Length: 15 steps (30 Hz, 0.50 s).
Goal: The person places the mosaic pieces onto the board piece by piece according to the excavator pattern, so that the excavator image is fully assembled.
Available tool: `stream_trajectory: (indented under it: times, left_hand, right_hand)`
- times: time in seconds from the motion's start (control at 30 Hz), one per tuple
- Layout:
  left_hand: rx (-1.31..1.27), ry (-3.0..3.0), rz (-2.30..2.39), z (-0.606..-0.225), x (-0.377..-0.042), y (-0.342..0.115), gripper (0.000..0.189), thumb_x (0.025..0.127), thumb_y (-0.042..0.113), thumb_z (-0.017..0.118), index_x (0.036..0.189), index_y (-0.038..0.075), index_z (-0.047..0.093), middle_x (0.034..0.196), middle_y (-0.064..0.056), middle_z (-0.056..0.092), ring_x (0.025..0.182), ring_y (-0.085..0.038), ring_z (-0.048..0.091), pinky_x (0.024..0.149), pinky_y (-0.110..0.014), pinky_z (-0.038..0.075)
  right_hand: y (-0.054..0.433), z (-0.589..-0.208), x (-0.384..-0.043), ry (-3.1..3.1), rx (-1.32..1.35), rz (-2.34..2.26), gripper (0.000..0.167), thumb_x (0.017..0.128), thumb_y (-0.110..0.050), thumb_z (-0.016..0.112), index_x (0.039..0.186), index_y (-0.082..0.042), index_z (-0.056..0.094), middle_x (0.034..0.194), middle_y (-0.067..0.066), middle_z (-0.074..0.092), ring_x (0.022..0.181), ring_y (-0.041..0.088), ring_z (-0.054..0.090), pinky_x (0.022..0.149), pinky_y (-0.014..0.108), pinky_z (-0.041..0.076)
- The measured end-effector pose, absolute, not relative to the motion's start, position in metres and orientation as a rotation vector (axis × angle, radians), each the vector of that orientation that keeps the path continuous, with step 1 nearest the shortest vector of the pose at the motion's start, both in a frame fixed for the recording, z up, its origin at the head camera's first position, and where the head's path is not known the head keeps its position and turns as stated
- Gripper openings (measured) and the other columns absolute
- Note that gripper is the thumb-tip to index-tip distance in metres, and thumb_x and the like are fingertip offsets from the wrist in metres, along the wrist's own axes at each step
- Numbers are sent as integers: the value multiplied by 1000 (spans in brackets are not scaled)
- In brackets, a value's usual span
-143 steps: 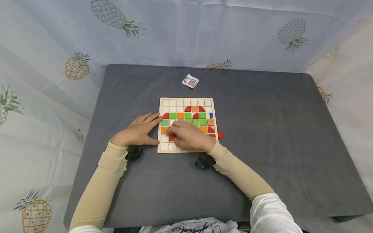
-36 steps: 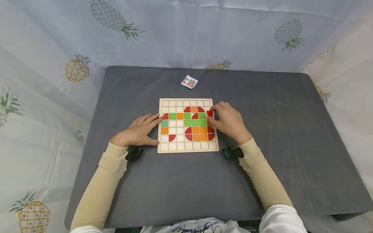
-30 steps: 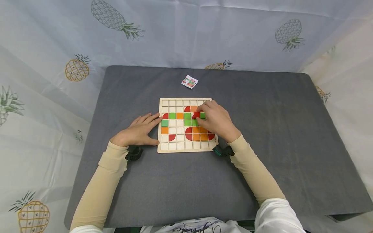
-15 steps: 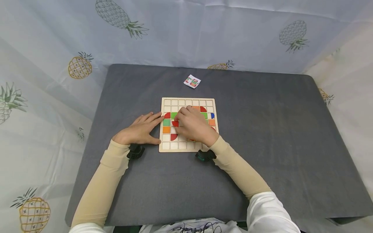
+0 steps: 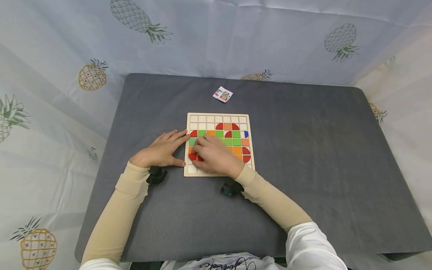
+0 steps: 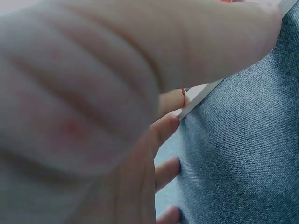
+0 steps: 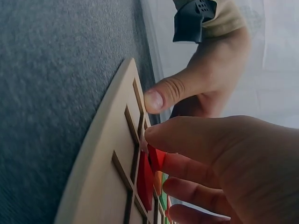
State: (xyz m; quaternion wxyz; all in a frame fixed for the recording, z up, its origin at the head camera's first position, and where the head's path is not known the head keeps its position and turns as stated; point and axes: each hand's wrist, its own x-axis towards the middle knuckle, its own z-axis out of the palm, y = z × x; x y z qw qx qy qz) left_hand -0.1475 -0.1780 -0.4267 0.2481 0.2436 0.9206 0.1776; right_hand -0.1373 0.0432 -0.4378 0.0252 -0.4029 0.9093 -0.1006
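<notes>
A square wooden grid board (image 5: 218, 114) holds red, green, orange and blue tiles in its cells. At its lower left, my right hand (image 5: 217, 155) pinches a red quarter-round tile (image 5: 191, 157) between thumb and fingers, over a cell in the left column. In the right wrist view this red tile (image 7: 157, 157) stands tilted, beside another red tile (image 7: 145, 179) seated in the grid. My left hand (image 5: 162, 150) lies with fingers spread at the board's left edge, fingertips and thumb touching it. The right hand hides several middle cells in the head view.
A small card (image 5: 222, 94) printed with a coloured pattern lies beyond the board. Everything sits on a grey cloth-covered table (image 5: 314, 157), with pineapple-print curtains (image 5: 270, 41) behind and at the sides.
My right hand picked up the red tile from the table right of the board and carried it leftward across to the lower-left cells. My left hand stayed at the left edge.
</notes>
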Motion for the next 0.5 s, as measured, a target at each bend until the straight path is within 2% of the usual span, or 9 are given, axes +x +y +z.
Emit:
stream_trajectory:
  times: [0.2, 0.4, 0.5]
  left_hand:
    - [667, 2513, 483, -426, -148, -178, 95, 87, 35, 79, 163, 15, 25, 172, -9, 15, 158, -40, 10, 127, -64, 8]
    - [675, 2517, 484, -426, -148, -179, 96, 87, 36, 80, 162, 14, 25, 172, -9, 15, 158, -40, 10, 127, -65, 9]
    - [673, 2516, 481, -425, -148, -179, 96, 87, 37, 80, 162, 14, 25, 172, -9, 15, 158, -40, 10, 127, -65, 9]
  right_hand:
    - [42, -439, -133, 2825, -1257, -357, 27, 93, -39, 71, 111, -20, 74, 111, -2, 63, 104, 19, 52, 89, 34, 48]
    - [41, -441, -133, 2792, -1323, -437, 18, 96, -31, 69, 112, -25, 75, 114, -1, 63, 102, 19, 51, 86, 32, 47]
    - [41, -441, -133, 2789, -1307, -427, 16, 96, -30, 69, 109, -25, 76, 114, -1, 63, 103, 20, 51, 88, 33, 46]
